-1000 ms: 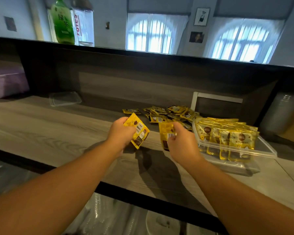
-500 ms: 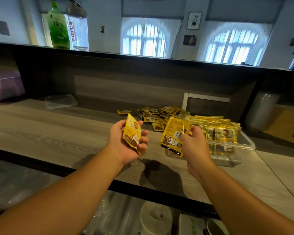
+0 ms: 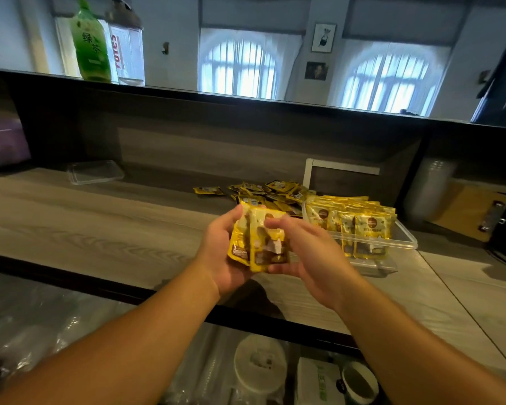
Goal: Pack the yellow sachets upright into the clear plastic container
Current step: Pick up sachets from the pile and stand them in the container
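Observation:
A small stack of yellow sachets (image 3: 260,238) is held upright above the wooden counter, pressed between both hands. My left hand (image 3: 219,258) cups it from the left and below; my right hand (image 3: 310,258) grips it from the right, thumb across the front. To the right stands the clear plastic container (image 3: 403,244), holding several yellow sachets (image 3: 368,226) upright in rows. Behind my hands lies a loose pile of sachets (image 3: 269,191) flat on the counter.
A clear lid (image 3: 95,172) lies at the back left of the counter. A purple box (image 3: 3,144) sits far left, a clipboard (image 3: 473,211) far right. A green bottle (image 3: 91,42) stands on the raised ledge. Plastic-wrapped goods and cups fill the shelf below the counter's front edge.
My two hands, each holding sachets apart, have come together and joined the sachets into one stack in front of the container.

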The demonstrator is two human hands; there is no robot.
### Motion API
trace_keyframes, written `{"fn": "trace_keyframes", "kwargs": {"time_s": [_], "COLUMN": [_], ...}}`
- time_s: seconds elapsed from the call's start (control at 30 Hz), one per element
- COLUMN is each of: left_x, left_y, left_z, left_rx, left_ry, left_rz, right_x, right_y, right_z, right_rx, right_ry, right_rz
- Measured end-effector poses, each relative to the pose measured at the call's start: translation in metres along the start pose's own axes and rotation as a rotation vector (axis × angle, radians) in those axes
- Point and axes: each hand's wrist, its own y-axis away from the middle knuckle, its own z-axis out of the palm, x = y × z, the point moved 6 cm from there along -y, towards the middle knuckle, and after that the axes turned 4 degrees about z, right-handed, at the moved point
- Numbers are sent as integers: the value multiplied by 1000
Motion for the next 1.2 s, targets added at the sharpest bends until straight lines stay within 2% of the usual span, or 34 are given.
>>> {"fn": "trace_keyframes", "kwargs": {"time_s": [0.1,0.27,0.43,0.57,0.8,0.9,1.07,1.13,1.2], "left_x": [-3,2,4,-5,-10,-12,4,1,-8], "left_y": [10,25,30,26,8,-5,-29,-39,-50], "left_z": [3,0,6,13,29,38,66,78,93], "left_rx": [0,47,50,82,156,164,147,118,77], "left_ry": [-3,24,-46,-217,-497,-599,-727,-816,-916], "left_rz": [15,64,66,61,131,170,321,334,344], "right_x": [-7,-16,-21,-19,-23,-29,-47,-48,-49], "right_y": [2,10,15,16,14,13,14,11,5], "right_z": [3,-1,-5,-17,-47,-75,-152,-170,-174], "right_rx": [120,289,306,323,263,351,622,617,529], "right_ry": [312,312,403,480,484,461,297,252,268], "right_rz": [-159,-229,-226,-196,-222,-263,-353,-354,-334]}}
